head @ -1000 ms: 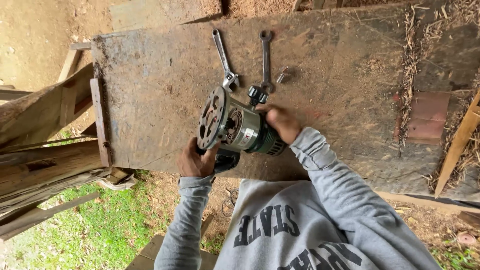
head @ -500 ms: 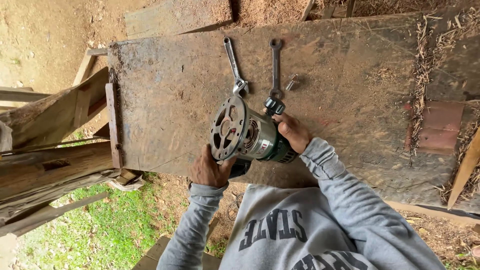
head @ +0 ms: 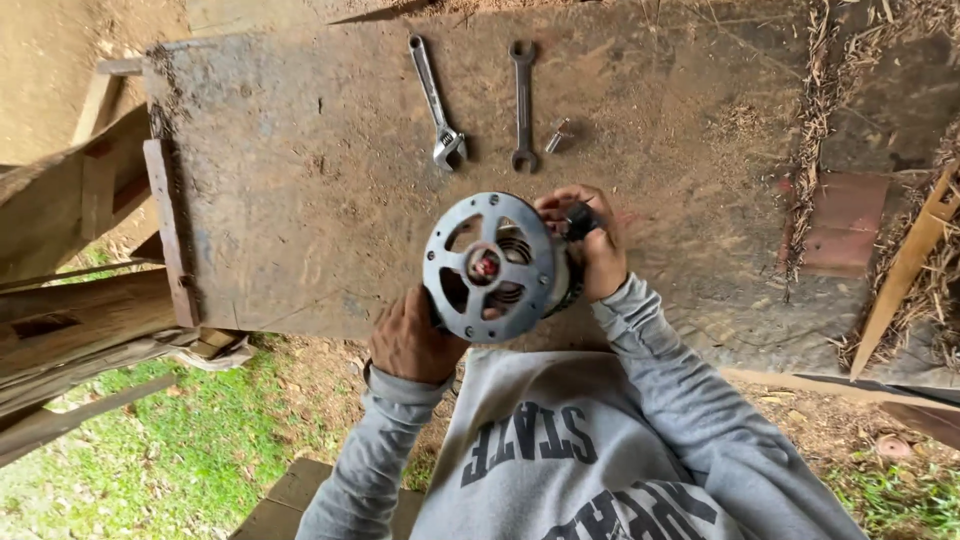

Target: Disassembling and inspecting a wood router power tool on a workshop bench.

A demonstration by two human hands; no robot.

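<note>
You've swung the motor (head: 490, 265) round so its round slotted end plate now faces straight up at you, lifted just off the workbench (head: 300, 200). Your left hand (head: 410, 340) clamps its near side, your right hand (head: 590, 245) wraps the far end. Adjustable wrench (head: 435, 100) and spanner (head: 522, 105) lie beyond.

One motor (head: 490, 267) in my two hands, left (head: 410, 338) below it, right (head: 590, 240) at its side. Beyond the motor on the bench (head: 300, 200): two wrenches, one adjustable (head: 437, 103), one open-ended (head: 523, 103), plus one small metal bit (head: 558, 135).
</note>
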